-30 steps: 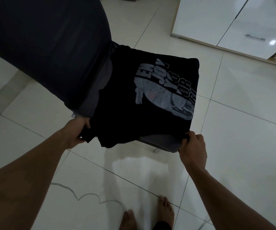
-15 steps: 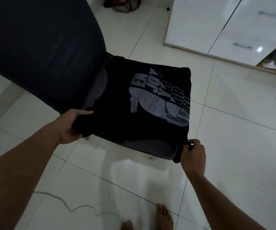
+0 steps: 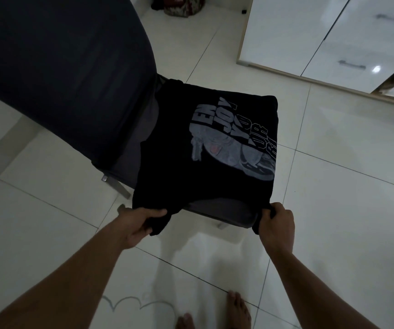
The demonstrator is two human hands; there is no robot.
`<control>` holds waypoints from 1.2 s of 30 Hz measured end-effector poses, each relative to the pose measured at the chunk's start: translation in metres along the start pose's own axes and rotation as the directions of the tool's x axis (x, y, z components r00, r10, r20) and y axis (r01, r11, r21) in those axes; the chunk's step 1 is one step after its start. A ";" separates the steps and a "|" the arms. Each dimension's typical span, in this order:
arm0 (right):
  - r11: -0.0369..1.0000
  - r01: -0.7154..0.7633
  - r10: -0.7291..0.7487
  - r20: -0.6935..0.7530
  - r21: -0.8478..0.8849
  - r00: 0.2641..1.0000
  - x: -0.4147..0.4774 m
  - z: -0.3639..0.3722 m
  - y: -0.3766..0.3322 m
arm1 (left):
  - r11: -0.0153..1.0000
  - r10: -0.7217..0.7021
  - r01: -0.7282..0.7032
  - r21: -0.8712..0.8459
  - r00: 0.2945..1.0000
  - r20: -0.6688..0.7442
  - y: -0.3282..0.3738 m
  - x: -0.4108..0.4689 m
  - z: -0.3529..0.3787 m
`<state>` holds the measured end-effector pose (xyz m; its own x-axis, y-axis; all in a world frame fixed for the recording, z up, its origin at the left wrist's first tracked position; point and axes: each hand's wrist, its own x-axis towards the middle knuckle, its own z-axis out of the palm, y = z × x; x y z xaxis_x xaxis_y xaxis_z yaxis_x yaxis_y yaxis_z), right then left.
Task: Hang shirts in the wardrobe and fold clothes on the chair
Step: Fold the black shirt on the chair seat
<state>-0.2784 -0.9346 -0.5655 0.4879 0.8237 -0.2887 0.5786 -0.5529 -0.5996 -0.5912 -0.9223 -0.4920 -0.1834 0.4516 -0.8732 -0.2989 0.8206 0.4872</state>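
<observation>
White glossy floor tiles [image 3: 333, 210] with dark grout lines cover the room. A white gloss wardrobe [image 3: 298, 32] with bar handles [image 3: 351, 64] stands at the upper right. Its far right section is open, and unclear items show inside. A dark bag [image 3: 179, 5] sits on the floor at the top edge.

A chair [image 3: 60, 67] stands left of centre. It has a tall dark backrest, a grey seat [image 3: 226, 212] and a metal leg [image 3: 117, 186] showing below the seat's left side.

A black T-shirt [image 3: 191, 181] lies spread flat over the seat. It is folded to a rough rectangle with the grey print and lettering face up. Its near edge overhangs the seat front.

- Left hand [image 3: 141, 224]: fingers curled round the near left corner of the shirt, thumb on top, with bunched fabric hanging below the palm.
- Right hand [image 3: 277, 224]: fingers closed tight on the near right corner, knuckles up.

Both corners are held just off the seat's front edge. The fabric between the hands dips and exposes the grey cushion.

Two bare feet [image 3: 237, 309] stand on the tiles at the bottom. A thin pale cable [image 3: 129, 302] lies on the floor to their left.
</observation>
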 end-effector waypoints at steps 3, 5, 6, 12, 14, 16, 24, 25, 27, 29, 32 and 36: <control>1.000 0.003 -0.003 0.004 -0.016 1.000 0.000 -0.001 0.000 | 0.993 -0.106 0.109 0.035 0.990 -0.094 -0.004 0.000 0.000; 1.000 0.004 -0.004 -0.006 -0.031 1.000 0.000 -0.003 -0.002 | 0.980 -0.144 0.153 0.127 0.986 -0.081 0.004 -0.002 -0.011; 1.000 0.007 -0.007 -0.016 -0.029 1.000 -0.001 -0.005 -0.003 | 0.973 -0.148 0.155 0.173 0.988 -0.053 0.011 -0.004 -0.016; 0.998 0.054 -0.057 -0.103 -0.025 0.993 -0.005 -0.018 -0.013 | 0.984 0.057 -0.062 0.169 0.998 0.035 0.061 -0.015 -0.038; 0.998 0.058 -0.058 -0.095 -0.007 0.994 -0.006 -0.019 -0.013 | 0.981 0.160 -0.165 0.102 0.986 0.054 0.059 -0.009 -0.038; 0.998 0.034 -0.030 -0.069 0.056 0.997 -0.009 -0.020 -0.014 | 0.972 0.198 -0.204 0.118 0.978 0.058 0.052 -0.009 -0.031; 0.995 0.024 -0.014 -0.106 0.099 0.994 0.005 -0.030 0.002 | 0.988 0.143 -0.125 -0.094 0.967 0.211 0.070 -0.010 -0.037; 0.995 0.037 -0.027 -0.103 0.095 0.994 0.009 -0.032 0.005 | 0.986 0.158 -0.165 0.012 0.962 0.222 0.076 -0.008 -0.037; 0.994 0.063 -0.052 -0.111 0.095 0.992 0.016 -0.038 0.005 | 0.959 0.177 -0.226 0.172 0.949 0.263 0.092 -0.008 -0.035; 0.989 0.091 -0.075 -0.131 0.119 0.989 0.019 -0.046 -0.002 | 0.959 0.154 -0.216 0.182 0.940 0.304 0.106 -0.009 -0.033; 0.988 0.085 -0.066 -0.145 0.132 0.987 0.018 -0.051 -0.008 | 0.937 0.149 -0.235 0.260 0.939 0.309 0.116 -0.011 -0.030; 0.986 0.095 -0.070 -0.175 0.135 0.982 0.020 -0.051 -0.007 | 0.807 0.195 -0.301 0.508 0.948 0.253 0.111 -0.012 -0.027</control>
<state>-0.2394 -0.9208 -0.5293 0.5530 0.8257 -0.1109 0.5283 -0.4504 -0.7197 -0.6474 -0.8456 -0.4268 0.0045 0.6764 -0.7365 0.2897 0.7041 0.6484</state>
